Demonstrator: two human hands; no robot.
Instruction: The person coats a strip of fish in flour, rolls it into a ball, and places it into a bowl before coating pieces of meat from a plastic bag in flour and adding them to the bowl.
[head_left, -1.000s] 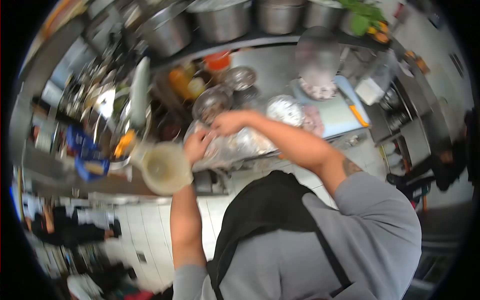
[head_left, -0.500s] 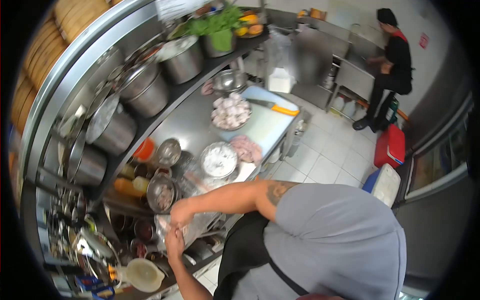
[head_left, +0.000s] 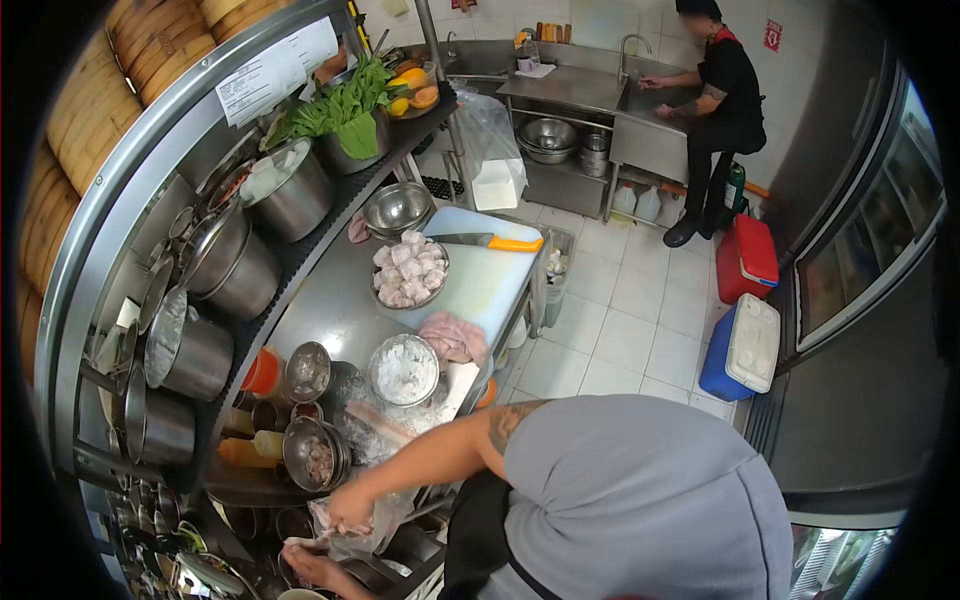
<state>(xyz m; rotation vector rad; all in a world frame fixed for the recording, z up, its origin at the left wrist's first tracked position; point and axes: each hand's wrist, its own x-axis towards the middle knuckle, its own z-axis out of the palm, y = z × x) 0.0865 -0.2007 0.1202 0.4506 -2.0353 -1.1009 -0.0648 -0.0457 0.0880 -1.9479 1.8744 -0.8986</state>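
My right hand (head_left: 350,508), fingers curled together on the crumpled, clear plastic bag (head_left: 388,528), sits nearer it than my left hand (head_left: 318,568); the bag spreads towards my black cloth apron (head_left: 476,545); its long axis and the left grip I cannot tell.

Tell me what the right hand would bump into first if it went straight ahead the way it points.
The right hand would probably meet the clear plastic bag bunched around its fingers, with the left hand just beyond, though depth is unclear.
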